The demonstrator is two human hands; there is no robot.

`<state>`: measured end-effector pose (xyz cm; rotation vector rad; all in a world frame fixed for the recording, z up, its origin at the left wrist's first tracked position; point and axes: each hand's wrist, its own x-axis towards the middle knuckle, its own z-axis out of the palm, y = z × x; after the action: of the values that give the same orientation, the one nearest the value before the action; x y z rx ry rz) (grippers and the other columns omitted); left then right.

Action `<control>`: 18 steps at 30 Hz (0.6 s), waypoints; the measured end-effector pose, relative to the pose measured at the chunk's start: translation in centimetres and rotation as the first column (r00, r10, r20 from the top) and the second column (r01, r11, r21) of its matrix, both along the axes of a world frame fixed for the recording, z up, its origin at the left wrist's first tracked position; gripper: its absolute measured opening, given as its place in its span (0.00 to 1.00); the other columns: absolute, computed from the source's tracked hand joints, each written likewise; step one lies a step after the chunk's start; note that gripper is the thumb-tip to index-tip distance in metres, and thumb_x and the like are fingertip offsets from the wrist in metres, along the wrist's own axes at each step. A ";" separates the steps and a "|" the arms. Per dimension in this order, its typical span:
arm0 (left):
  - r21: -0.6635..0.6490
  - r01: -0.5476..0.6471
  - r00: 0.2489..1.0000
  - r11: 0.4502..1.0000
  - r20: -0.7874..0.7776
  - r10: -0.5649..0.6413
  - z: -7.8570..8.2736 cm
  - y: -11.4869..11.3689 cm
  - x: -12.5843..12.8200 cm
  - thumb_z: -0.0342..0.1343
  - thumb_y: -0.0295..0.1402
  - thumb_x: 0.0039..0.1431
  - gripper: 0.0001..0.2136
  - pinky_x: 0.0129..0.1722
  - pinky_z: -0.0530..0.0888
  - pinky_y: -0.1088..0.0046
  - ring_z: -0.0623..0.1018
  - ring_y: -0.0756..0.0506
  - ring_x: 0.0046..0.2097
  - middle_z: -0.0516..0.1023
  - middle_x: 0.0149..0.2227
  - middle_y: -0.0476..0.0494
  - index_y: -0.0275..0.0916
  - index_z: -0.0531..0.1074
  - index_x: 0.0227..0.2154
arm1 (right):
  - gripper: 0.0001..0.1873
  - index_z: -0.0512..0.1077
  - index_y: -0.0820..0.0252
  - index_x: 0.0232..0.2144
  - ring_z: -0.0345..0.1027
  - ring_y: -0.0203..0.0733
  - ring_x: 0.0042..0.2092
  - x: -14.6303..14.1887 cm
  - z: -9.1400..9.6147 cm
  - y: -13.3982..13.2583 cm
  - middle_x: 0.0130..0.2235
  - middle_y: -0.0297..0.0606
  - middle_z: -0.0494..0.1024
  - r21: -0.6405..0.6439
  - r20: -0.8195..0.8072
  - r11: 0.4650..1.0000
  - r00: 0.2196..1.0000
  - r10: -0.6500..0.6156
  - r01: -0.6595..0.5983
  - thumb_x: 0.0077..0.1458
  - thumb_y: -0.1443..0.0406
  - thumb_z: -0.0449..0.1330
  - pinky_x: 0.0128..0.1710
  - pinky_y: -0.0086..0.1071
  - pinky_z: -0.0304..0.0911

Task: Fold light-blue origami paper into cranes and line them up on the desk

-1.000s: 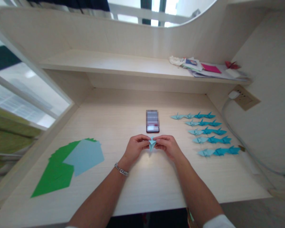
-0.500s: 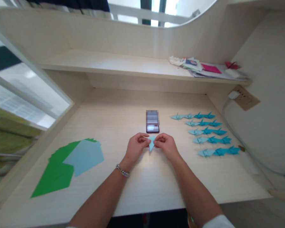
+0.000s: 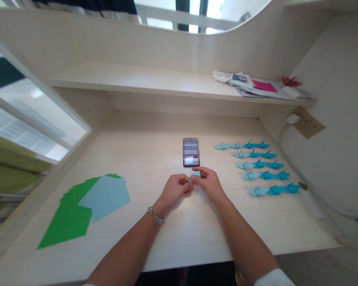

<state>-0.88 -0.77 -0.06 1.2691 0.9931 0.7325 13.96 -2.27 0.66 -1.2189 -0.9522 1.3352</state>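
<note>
A small folded piece of light blue paper is pinched between my two hands, just in front of the phone. My right hand is closed on its upper right side, thumb in front. At its lower left tip, the fingers of my left hand are closed, and they partly hide the paper. To the right stand several rows of folded blue paper cranes, paler at the left end of each row and deeper blue at the right.
On the left of the desk lie fanned green sheets and pale blue sheets. A shelf crosses the back, with papers on its right. A white cable hangs from the socket.
The paper has turned, its point swinging from straight down toward the lower left. My left hand has dropped slightly and its fingers have curled in at that tip.
</note>
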 end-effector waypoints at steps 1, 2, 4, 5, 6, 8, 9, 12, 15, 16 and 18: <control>0.003 0.011 1.000 1.000 -0.005 -0.011 0.0 -0.1 0.0 0.61 0.34 0.46 0.09 0.23 0.68 0.76 0.71 0.51 0.21 0.73 0.18 0.46 0.33 0.72 0.22 | 0.19 0.73 0.63 0.32 0.66 0.35 0.25 0.0 -0.1 0.0 0.25 0.34 0.75 0.000 0.012 1.000 1.000 0.003 -0.003 0.35 0.61 0.68 0.28 0.30 0.61; 0.002 0.020 1.000 1.000 -0.007 -0.020 0.0 -0.1 0.1 0.61 0.34 0.46 0.09 0.23 0.68 0.76 0.71 0.51 0.21 0.73 0.18 0.46 0.33 0.72 0.22 | 0.15 0.74 0.63 0.29 0.65 0.35 0.25 0.0 -0.3 0.0 0.24 0.34 0.75 -0.003 0.017 1.000 1.000 0.000 0.000 0.36 0.61 0.67 0.27 0.30 0.60; -0.009 0.027 1.000 1.000 -0.011 -0.027 0.1 -0.3 0.2 0.62 0.35 0.46 0.09 0.23 0.68 0.76 0.72 0.51 0.21 0.74 0.19 0.46 0.33 0.72 0.22 | 0.12 0.74 0.63 0.26 0.64 0.34 0.24 0.1 -0.5 0.0 0.22 0.33 0.74 -0.015 0.001 1.000 1.000 -0.009 0.009 0.37 0.62 0.67 0.27 0.30 0.59; -0.016 0.033 0.999 0.999 -0.011 -0.033 0.2 -0.3 0.3 0.62 0.35 0.46 0.09 0.24 0.68 0.75 0.72 0.50 0.22 0.74 0.20 0.46 0.33 0.72 0.23 | 0.12 0.75 0.63 0.25 0.63 0.34 0.24 0.1 -0.6 0.0 0.22 0.33 0.73 -0.022 -0.008 1.000 1.000 -0.015 0.015 0.36 0.62 0.67 0.26 0.29 0.58; -0.018 0.040 0.999 0.999 -0.008 -0.040 0.2 -0.3 0.3 0.61 0.36 0.46 0.10 0.24 0.69 0.75 0.72 0.50 0.22 0.75 0.20 0.45 0.33 0.73 0.24 | 0.11 0.75 0.63 0.25 0.62 0.33 0.23 0.2 -0.6 0.0 0.21 0.32 0.73 -0.028 -0.011 0.999 1.000 -0.019 0.019 0.36 0.62 0.67 0.26 0.29 0.58; -0.006 0.056 0.998 0.998 -0.001 -0.056 0.4 -0.4 0.4 0.61 0.38 0.47 0.11 0.26 0.69 0.74 0.73 0.50 0.23 0.76 0.21 0.44 0.33 0.73 0.24 | 0.12 0.74 0.63 0.24 0.62 0.33 0.23 0.3 -0.5 0.0 0.21 0.31 0.72 -0.045 -0.012 0.999 1.000 -0.027 0.027 0.36 0.61 0.68 0.25 0.28 0.57; 0.008 0.063 0.998 0.998 0.000 -0.063 0.4 -0.4 0.4 0.60 0.38 0.48 0.11 0.26 0.69 0.74 0.73 0.50 0.23 0.76 0.22 0.44 0.33 0.73 0.24 | 0.12 0.74 0.62 0.24 0.62 0.33 0.23 0.3 -0.4 0.0 0.21 0.31 0.72 -0.053 -0.016 0.998 0.999 -0.030 0.029 0.37 0.60 0.67 0.25 0.29 0.58; 0.041 0.069 0.998 0.997 -0.010 -0.068 0.5 -0.4 0.4 0.60 0.39 0.48 0.12 0.25 0.68 0.75 0.72 0.50 0.22 0.75 0.20 0.45 0.33 0.72 0.22 | 0.12 0.74 0.62 0.23 0.62 0.34 0.23 0.3 -0.2 0.0 0.20 0.32 0.72 -0.047 -0.005 0.998 0.999 -0.052 0.052 0.38 0.58 0.67 0.25 0.29 0.58; 0.075 0.058 0.998 0.995 -0.030 -0.056 0.5 -0.4 0.3 0.60 0.39 0.49 0.12 0.24 0.67 0.75 0.71 0.51 0.22 0.74 0.19 0.46 0.34 0.71 0.20 | 0.12 0.75 0.62 0.23 0.61 0.33 0.23 0.2 -0.1 0.0 0.20 0.32 0.72 -0.008 0.051 0.996 0.995 -0.087 0.088 0.38 0.58 0.67 0.24 0.28 0.57; 0.090 0.042 0.998 0.995 -0.040 -0.038 0.5 -0.4 0.3 0.59 0.39 0.49 0.12 0.23 0.67 0.76 0.70 0.51 0.21 0.74 0.19 0.46 0.34 0.71 0.20 | 0.13 0.75 0.62 0.25 0.61 0.33 0.23 0.1 -0.2 0.0 0.21 0.32 0.72 -0.011 0.053 0.996 0.995 -0.083 0.084 0.39 0.58 0.67 0.24 0.28 0.58; 0.116 -0.010 0.998 0.993 -0.057 0.017 0.6 -0.3 0.3 0.59 0.39 0.50 0.12 0.23 0.66 0.76 0.70 0.51 0.22 0.74 0.19 0.46 0.34 0.71 0.21 | 0.16 0.75 0.62 0.29 0.62 0.33 0.24 0.1 -0.3 0.1 0.24 0.33 0.73 -0.033 0.026 0.998 0.999 -0.046 0.047 0.40 0.56 0.66 0.25 0.28 0.59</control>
<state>-0.62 -1.10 0.52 1.3921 1.0193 0.7768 14.09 -2.20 0.32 -1.2784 -0.9173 1.3067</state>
